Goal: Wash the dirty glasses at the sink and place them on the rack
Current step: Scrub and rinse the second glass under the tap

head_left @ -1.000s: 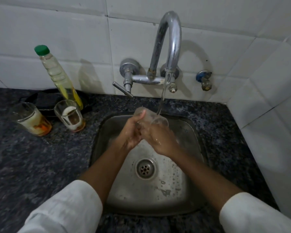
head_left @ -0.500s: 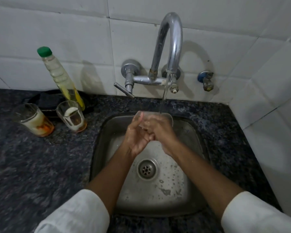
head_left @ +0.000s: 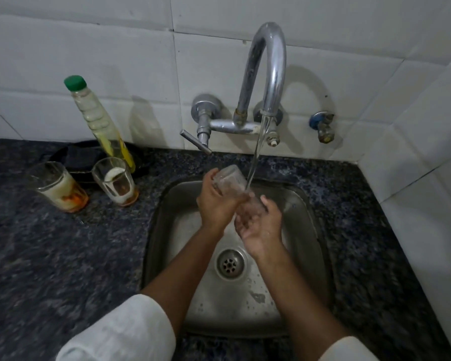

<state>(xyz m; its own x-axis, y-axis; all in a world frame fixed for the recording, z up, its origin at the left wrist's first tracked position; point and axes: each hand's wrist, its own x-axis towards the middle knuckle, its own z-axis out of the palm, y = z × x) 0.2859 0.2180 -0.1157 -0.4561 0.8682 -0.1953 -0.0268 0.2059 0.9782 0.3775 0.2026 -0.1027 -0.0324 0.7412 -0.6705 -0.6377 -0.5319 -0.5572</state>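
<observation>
Right hand dropped open | left hand grips tilted glass | above sink rim

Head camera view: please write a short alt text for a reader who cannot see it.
Two hands, left hand and right hand, hold a clear glass tilted under running tap water above a steel sink. Two dirty glasses and a green-capped bottle stand on the dark counter.

Glossy metal tap, clear glass
</observation>
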